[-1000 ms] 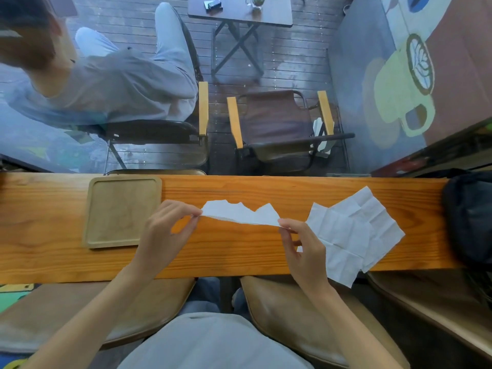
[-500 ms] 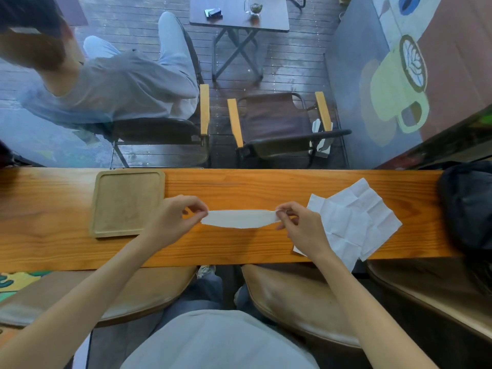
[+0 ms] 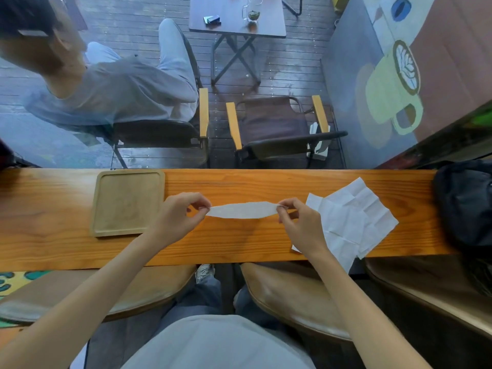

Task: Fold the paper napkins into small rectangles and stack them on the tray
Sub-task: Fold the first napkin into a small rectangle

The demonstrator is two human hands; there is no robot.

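A white paper napkin [image 3: 241, 210] is stretched level above the wooden counter, seen nearly edge-on as a thin strip. My left hand [image 3: 178, 219] pinches its left end between thumb and fingers. My right hand [image 3: 300, 225] pinches its right end. An empty square wooden tray [image 3: 127, 202] lies on the counter just left of my left hand. A pile of unfolded, creased white napkins [image 3: 356, 219] lies to the right, partly under my right hand and hanging over the counter's near edge.
The narrow wooden counter [image 3: 239, 249] runs left to right against a window. A dark bag [image 3: 466, 203] sits at its right end. Wooden stools stand below the near edge. Behind the glass are a seated person, chairs and a small table.
The napkin, held loosely with a ragged raised edge a second ago, is now pulled taut and flat between both hands. My hands have moved slightly further from me and apart.
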